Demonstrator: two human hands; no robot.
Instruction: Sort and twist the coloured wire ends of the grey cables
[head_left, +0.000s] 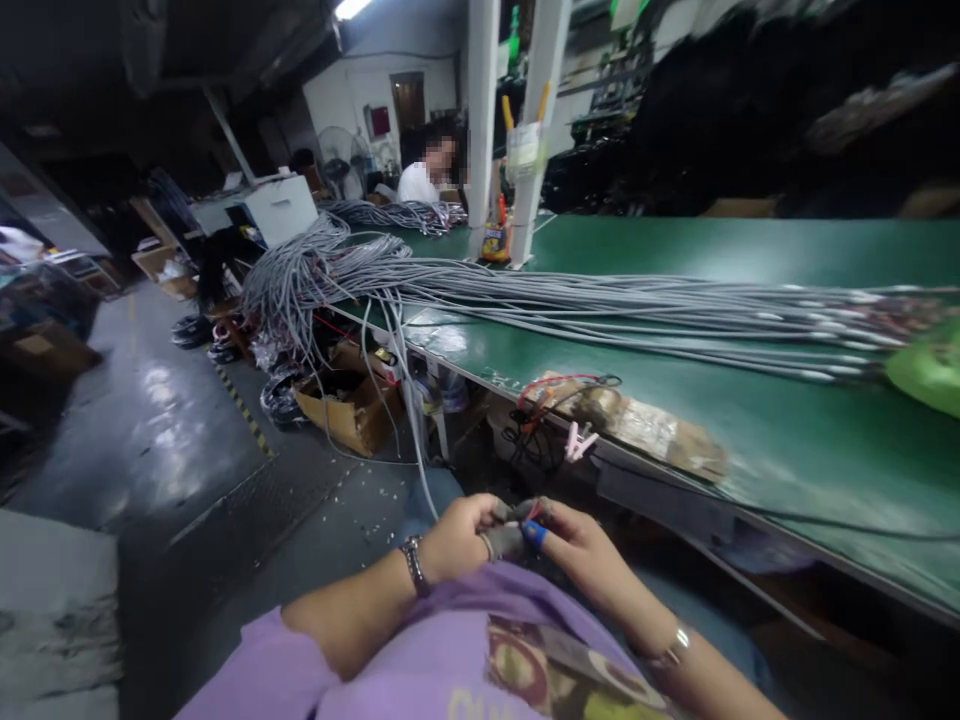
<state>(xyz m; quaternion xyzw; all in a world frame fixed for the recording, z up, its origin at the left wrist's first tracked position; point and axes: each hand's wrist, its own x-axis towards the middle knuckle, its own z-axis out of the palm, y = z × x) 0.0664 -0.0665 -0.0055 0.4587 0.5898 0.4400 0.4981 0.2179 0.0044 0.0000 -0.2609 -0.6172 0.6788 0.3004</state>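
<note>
Close to my lap, both hands meet fingertip to fingertip. My left hand point(469, 535) is closed on the end of a grey cable point(425, 470), which hangs down from the table edge; grey coverings wrap some fingertips. Thin reddish wires show at my right hand point(566, 535), whose thumb and fingers are pinched together on them; a blue covering sits on its thumb. The exact wire ends are hidden between the fingers. A large bundle of grey cables point(525, 287) lies along the green table in front of me.
On the green table's point(825, 450) near edge lies a taped wooden block point(652, 430) with a pink clip point(579, 442) and red and black leads. A cardboard box point(349, 410) stands on the floor. White posts point(484, 130) rise from the table; a person point(420, 180) sits beyond.
</note>
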